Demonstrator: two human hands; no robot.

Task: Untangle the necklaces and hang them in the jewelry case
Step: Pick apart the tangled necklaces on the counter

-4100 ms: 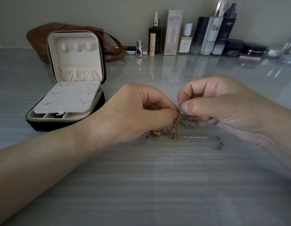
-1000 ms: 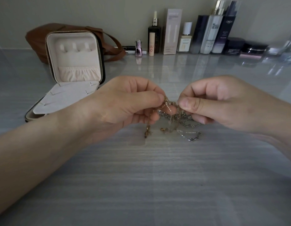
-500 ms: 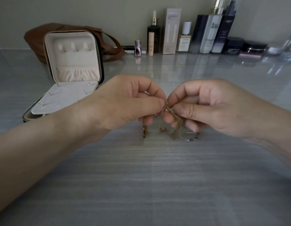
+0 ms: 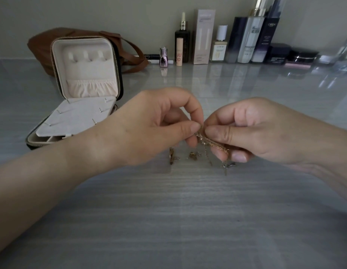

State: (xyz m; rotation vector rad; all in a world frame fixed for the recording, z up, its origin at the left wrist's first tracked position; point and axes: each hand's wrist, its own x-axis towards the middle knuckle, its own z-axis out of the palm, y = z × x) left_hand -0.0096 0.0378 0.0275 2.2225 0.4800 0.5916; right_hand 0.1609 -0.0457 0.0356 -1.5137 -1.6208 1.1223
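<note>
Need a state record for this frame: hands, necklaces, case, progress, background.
left hand: pinches the necklaces between thumb and forefinger
right hand: pinches the same tangle, close beside the left fingertips
necklaces: gold and silver chains, tangled, lifted; ends hang toward the table
jewelry case: open, lid upright, left of the hands; hooks bare
progress: untangling; nothing hung yet
background: brown bag behind the case; cosmetics bottles along the wall

Tangled gold/silver necklaces (image 4: 210, 141) dangle ctr; jewelry case (image 4: 87, 74) open, far left.
</note>
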